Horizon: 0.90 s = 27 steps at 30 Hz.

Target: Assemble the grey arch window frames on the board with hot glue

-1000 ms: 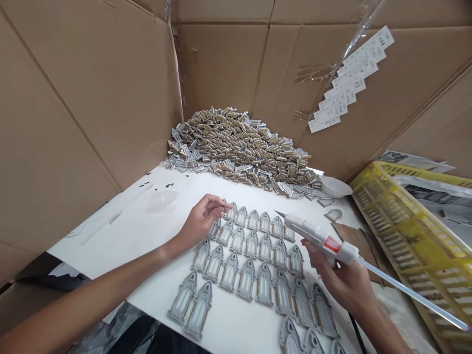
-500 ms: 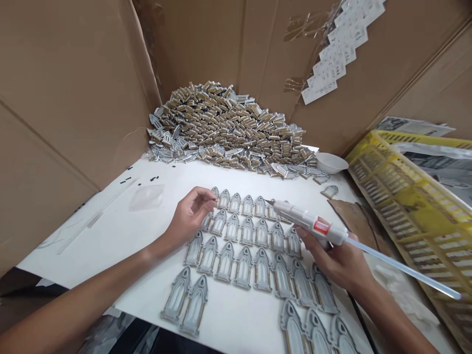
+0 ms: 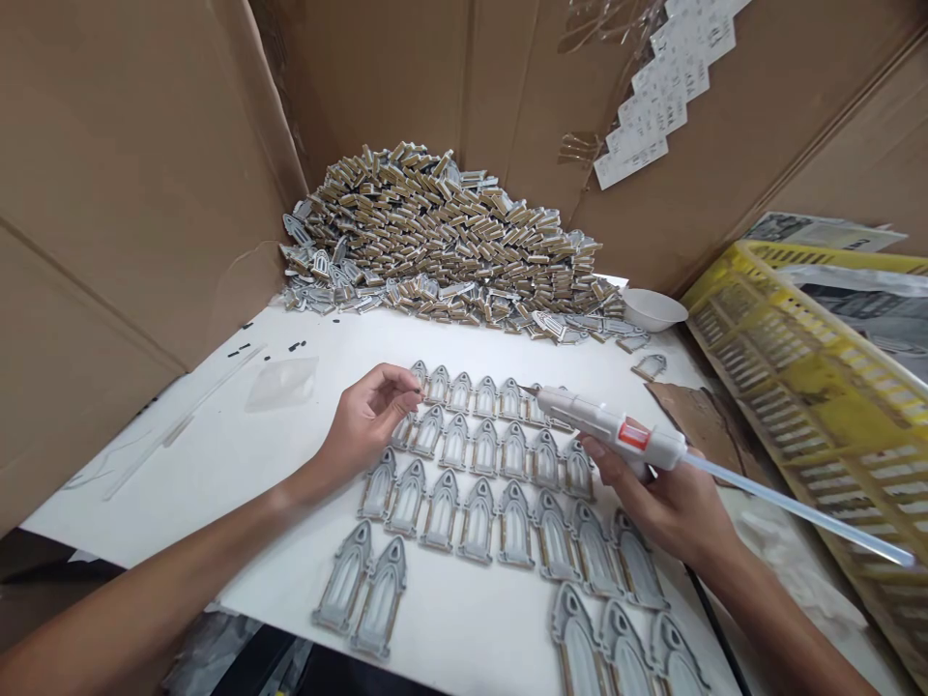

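My right hand (image 3: 663,498) is wrapped round the grip of a white hot glue gun (image 3: 587,416), its nozzle pointing left over the back row. A clear glue stick (image 3: 797,510) sticks out behind it. My left hand (image 3: 373,411) is closed in a pinch at the left end of that row; a tiny dark piece shows at the fingertips, too small to name. Between and below both hands, small grey arched window-shaped pieces (image 3: 478,522) lie in rows on the white table (image 3: 464,619). Part of the rows is hidden by my hands and the gun.
A big heap of similar arched pieces (image 3: 442,232) rests against the cardboard wall (image 3: 406,77). A white bowl (image 3: 654,309) and a yellow crate (image 3: 790,387) stand at right. On the left lie small black bits (image 3: 297,346) and a clear plastic bag (image 3: 281,384).
The view has shifted slightly. Both hands keep nearly the same places, and the glue gun's nozzle still hangs over the back row.
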{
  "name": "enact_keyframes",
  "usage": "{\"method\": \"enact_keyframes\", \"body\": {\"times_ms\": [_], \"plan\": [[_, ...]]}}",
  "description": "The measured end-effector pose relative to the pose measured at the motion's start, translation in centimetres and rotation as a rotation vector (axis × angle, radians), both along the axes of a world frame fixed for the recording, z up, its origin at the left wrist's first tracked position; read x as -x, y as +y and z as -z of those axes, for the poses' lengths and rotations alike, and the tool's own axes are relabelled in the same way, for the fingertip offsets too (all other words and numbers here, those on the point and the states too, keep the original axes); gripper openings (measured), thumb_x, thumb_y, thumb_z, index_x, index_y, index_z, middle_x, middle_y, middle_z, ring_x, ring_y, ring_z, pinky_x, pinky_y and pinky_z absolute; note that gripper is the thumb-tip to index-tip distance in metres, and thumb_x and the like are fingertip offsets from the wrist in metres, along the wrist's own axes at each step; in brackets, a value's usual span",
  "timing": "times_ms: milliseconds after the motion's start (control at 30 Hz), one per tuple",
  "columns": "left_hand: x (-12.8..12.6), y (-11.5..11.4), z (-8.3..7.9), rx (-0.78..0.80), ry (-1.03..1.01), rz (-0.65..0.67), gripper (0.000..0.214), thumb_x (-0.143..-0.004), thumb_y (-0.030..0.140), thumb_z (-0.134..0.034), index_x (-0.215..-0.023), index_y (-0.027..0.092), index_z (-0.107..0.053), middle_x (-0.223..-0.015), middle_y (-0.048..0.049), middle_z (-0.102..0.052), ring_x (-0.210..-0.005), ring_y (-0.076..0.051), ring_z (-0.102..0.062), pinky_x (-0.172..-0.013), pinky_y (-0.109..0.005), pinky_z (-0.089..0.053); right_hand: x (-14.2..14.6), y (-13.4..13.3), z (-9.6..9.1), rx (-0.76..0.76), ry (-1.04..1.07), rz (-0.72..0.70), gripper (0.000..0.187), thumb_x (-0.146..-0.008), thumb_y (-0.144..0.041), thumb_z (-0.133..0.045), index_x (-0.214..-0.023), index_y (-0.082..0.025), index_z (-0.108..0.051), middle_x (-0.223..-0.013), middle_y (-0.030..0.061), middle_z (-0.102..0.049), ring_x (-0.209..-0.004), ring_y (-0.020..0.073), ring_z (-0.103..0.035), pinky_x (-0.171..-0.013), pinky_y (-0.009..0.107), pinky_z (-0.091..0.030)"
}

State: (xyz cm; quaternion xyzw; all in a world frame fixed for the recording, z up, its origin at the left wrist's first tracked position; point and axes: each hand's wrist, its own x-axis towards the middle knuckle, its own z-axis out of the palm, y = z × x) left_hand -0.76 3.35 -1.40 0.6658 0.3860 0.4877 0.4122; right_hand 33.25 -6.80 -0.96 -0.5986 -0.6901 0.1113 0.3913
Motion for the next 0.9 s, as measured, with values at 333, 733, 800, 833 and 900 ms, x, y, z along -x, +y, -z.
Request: {"method": "enact_keyframes", "body": {"times_ms": [333, 733, 800, 833, 900], "plan": [[0.0, -0.1, -0.2, -0.007, 0.001, 0.002, 0.027, -0.094, 0.045, -0.081, -0.095, 0.019, -0.072, -0.091, -0.0060, -0.072, -0.081, -0.019, -0.065, -0.073, -0.029, -0.053, -0.2, 0.2, 0.8, -0.007, -0.063, -0.038, 0.052, -0.102, -0.056, -0.056, -0.063, -0.024, -0.063, -0.048, -0.0006, -0.055, -0.042, 0.0143, -0.047, -0.044, 0.028, -0.036], [0.2, -0.1, 0.0, -0.022, -0.007, 0.035, 0.018, -0.097, 0.035, -0.079, -0.094, 0.020, -0.070, -0.091, -0.0046, -0.071, -0.081, -0.018, -0.064, -0.074, -0.028, -0.051, -0.3, 0.2, 1.1, -0.049, -0.070, -0.056, 0.051, -0.104, -0.053, -0.057, -0.064, -0.023, -0.065, -0.050, 0.0005, -0.057, -0.042, 0.0145, -0.049, -0.043, 0.028, -0.037], [0.2, -0.1, 0.0, -0.027, -0.010, 0.040, 0.018, -0.097, 0.034, -0.079, -0.092, 0.020, -0.070, -0.091, -0.0049, -0.071, -0.081, -0.018, -0.064, -0.074, -0.028, -0.051, -0.3, 0.2, 1.1, -0.039, -0.074, -0.048, 0.053, -0.104, -0.055, -0.056, -0.063, -0.023, -0.065, -0.050, 0.0009, -0.057, -0.042, 0.0145, -0.049, -0.043, 0.028, -0.037], [0.2, -0.1, 0.0, -0.030, -0.011, 0.043, 0.018, -0.098, 0.034, -0.078, -0.092, 0.020, -0.070, -0.091, -0.0049, -0.071, -0.081, -0.018, -0.064, -0.073, -0.028, -0.050, -0.3, 0.2, 1.1, -0.029, -0.073, -0.045, 0.053, -0.104, -0.056, -0.056, -0.063, -0.023, -0.065, -0.050, 0.0010, -0.058, -0.042, 0.0145, -0.049, -0.042, 0.028, -0.037], [0.2, -0.1, -0.2, -0.037, -0.014, 0.048, 0.017, -0.098, 0.033, -0.077, -0.092, 0.019, -0.071, -0.090, -0.0047, -0.071, -0.080, -0.017, -0.063, -0.072, -0.028, -0.050, -0.3, 0.1, 1.0, -0.012, -0.065, -0.041, 0.054, -0.104, -0.058, -0.056, -0.063, -0.023, -0.065, -0.050, 0.0011, -0.058, -0.042, 0.0147, -0.049, -0.043, 0.028, -0.037]]}}
